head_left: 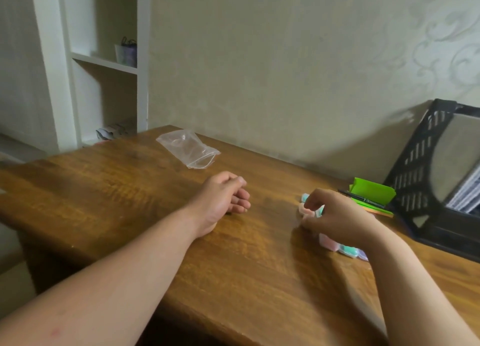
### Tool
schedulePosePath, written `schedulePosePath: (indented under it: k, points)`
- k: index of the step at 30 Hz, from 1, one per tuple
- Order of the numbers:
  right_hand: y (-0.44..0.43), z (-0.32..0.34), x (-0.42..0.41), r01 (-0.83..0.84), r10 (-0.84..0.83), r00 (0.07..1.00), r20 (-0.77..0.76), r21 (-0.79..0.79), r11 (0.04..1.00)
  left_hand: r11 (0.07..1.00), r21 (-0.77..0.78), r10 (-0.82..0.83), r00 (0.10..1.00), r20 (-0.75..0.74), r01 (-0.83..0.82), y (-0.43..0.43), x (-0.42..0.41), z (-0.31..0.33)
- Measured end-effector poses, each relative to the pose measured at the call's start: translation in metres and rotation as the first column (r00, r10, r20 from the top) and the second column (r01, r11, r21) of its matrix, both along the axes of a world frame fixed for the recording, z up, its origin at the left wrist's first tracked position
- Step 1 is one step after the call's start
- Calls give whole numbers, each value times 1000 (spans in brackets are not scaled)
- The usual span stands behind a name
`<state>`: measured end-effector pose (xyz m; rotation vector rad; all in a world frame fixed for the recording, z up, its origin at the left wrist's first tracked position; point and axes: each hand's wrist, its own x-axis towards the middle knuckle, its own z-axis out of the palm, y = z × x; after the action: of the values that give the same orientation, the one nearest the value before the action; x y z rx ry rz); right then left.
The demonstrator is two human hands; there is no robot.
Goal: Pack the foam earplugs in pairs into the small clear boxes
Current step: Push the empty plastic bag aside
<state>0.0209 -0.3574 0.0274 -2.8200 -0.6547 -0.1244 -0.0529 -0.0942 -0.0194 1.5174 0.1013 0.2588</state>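
Since the right hand (337, 215) pinches pastel earplugs (304, 208) in curled fingers at three o'clock, just beyond filled clear boxes (346, 248) at four, the loosely curled, empty left hand (223, 197) should steady the next box.

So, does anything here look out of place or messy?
Nothing really. A clear zip bag lies apparently empty near the table's far edge; the small boxes sit bunched under the right hand, which grips one. Nothing spilled or broken.
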Motion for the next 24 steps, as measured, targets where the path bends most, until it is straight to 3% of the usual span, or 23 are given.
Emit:
schedulePosePath:
  k: [6, 10, 13, 15, 17, 19, 21, 24]
  points:
    - [38, -15, -12, -151, 124, 986, 109, 297, 943, 999, 41, 26, 1000, -6, -25, -2, -3, 4]
    - [93, -23, -19, -225, 243, 970, -28, 287, 931, 962, 177, 205, 978, 38, -208, 0, -4, 8]
    - [138, -23, -9, -270, 296, 947, -124, 190, 944, 852, 352, 374, 921, 109, -388, 20, 1, 15]
    - [165, -24, 2, -250, 281, 952, -121, 223, 942, 718, 555, 422, 897, 132, -420, 41, 5, 18]
    - [190, -27, 11, -188, 246, 958, -149, 323, 927, 540, 768, 421, 901, 107, -343, 64, 7, 15]
    - [207, -35, 18, -123, 189, 974, -126, 406, 905, 421, 878, 404, 914, 44, -228, 82, 7, 9]
    - [212, -42, 21, -96, 146, 986, -83, 435, 895, 357, 923, 387, 922, -9, -141, 93, 8, 4]
    - [207, -47, 25, -104, 163, 982, -96, 446, 889, 338, 939, 369, 927, -66, -68, 98, 16, 0]
